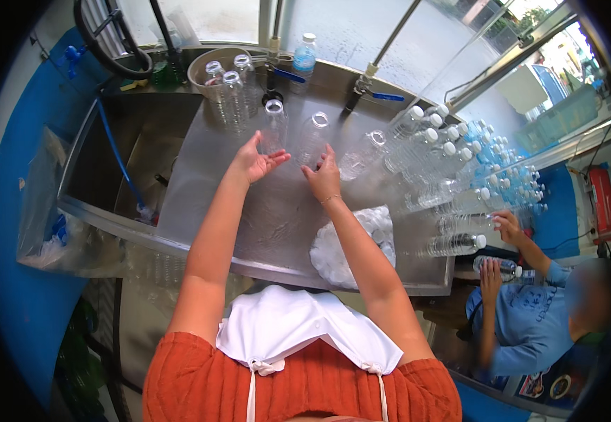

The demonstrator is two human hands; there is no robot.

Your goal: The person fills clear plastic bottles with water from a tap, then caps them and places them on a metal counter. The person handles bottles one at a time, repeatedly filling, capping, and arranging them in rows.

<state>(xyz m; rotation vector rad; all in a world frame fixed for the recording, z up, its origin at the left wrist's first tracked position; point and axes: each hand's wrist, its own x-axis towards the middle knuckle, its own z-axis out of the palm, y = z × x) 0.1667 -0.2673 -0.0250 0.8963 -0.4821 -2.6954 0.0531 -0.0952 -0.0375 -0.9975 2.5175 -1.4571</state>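
My left hand (259, 161) is open, palm turned up and fingers apart, beside an uncapped clear plastic bottle (275, 124). My right hand (324, 176) has its thumb and fingers around the lower part of a second uncapped bottle (313, 137), which stands on the steel counter (268, 221). A third uncapped bottle (362, 155) is just right of that hand. Beneath my right forearm lies a clear bag of white caps (329, 253), partly hidden by the arm.
Several capped bottles (427, 142) crowd the counter's right side. At right, another person (527, 327) holds bottles. A sink basin (137, 142) is at left. Several open bottles (231, 95) stand by a beige bowl (200, 74). Blue-handled valves (387, 97) and a labelled bottle (304, 58) line the back.
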